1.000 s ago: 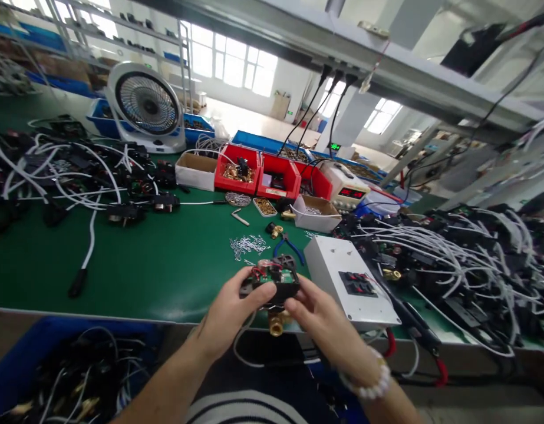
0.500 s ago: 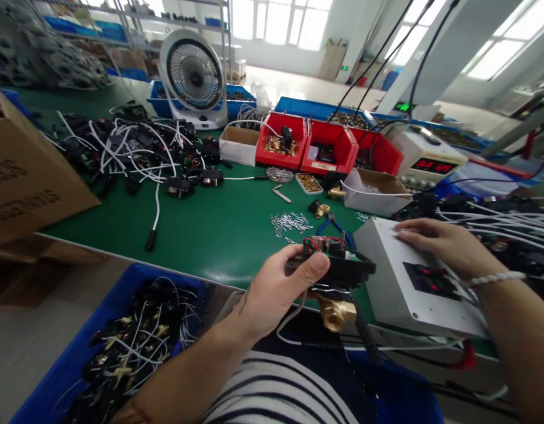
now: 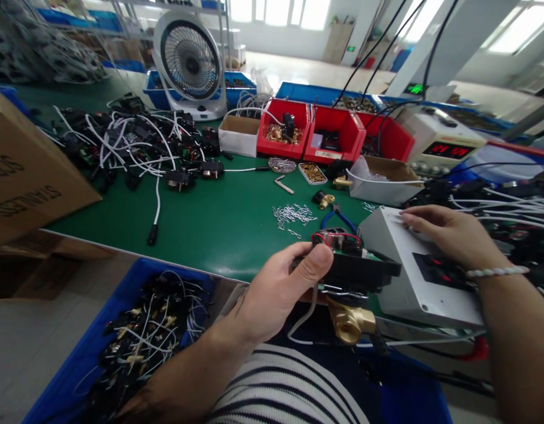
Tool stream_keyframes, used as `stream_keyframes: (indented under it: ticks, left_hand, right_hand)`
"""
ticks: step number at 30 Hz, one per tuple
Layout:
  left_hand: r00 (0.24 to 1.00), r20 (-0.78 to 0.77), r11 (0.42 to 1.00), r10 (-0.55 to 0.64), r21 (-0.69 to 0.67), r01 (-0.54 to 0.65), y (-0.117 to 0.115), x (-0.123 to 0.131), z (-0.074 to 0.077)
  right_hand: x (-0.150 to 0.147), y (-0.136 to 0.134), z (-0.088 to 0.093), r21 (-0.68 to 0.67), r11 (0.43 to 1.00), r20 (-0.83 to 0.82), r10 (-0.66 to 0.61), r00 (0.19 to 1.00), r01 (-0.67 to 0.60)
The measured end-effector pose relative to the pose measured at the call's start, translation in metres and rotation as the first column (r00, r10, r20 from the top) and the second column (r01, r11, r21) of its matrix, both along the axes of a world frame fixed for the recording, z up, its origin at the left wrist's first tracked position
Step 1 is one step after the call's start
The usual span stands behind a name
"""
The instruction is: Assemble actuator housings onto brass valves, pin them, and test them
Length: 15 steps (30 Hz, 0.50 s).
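My left hand (image 3: pixel 276 288) is closed on a black valve unit (image 3: pixel 355 271), thumb on top. Its housing is open upward, showing red wires and a bit of green board, and a brass fitting (image 3: pixel 349 324) hangs beneath. A pale cable trails from it. To the right stands a grey control box (image 3: pixel 395 259) with a dark panel of red parts. My right hand (image 3: pixel 457 235) rests over that box, thumb and forefinger bent together at its upper edge; what lies under the fingertips is hidden. Blue-handled pliers (image 3: pixel 338 218) lie behind the unit.
Small metal clips (image 3: pixel 293 217) lie loose on the green table (image 3: pixel 218 235). Red bins (image 3: pixel 333 135), a white carton (image 3: pixel 384 182) and a fan (image 3: pixel 192 65) stand behind. Black cabled units (image 3: pixel 134 141) heap at left. A blue crate (image 3: pixel 116 277) sits below the edge.
The valve unit in my left hand has shifted slightly right and down, toward the grey box. My right hand stays at the box's upper edge. The whole view has turned a little.
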State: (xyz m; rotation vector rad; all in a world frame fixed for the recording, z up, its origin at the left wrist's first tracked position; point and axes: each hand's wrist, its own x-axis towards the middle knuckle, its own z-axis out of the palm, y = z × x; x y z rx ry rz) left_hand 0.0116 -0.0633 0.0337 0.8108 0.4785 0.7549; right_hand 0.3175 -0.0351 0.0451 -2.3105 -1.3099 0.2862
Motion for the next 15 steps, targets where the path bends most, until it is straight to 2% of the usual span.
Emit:
stream_keyframes:
  ticks: [5, 12, 15]
  left_hand:
    - [0.999, 0.043, 0.999, -0.014, -0.030, 0.015, -0.0014, -0.0015, 0.0013]
    - [0.973, 0.232, 0.984, -0.013, -0.168, 0.053, 0.0026, 0.0028, -0.0051]
    - [0.957, 0.284, 0.972, -0.062, -0.202, 0.123, 0.0051, 0.0024, -0.0082]
  right_hand:
    - [-0.0038, 0.0000, 0.0012, -0.024, 0.999, 0.042, -0.032, 0.999, 0.033]
    - [-0.0036, 0.0013, -0.0002, -0.032, 0.998, 0.043, -0.061, 0.997, 0.063]
    - [-0.0030, 0.0015, 0.0007, -0.031, 0.997, 0.033, -0.063, 0.997, 0.064]
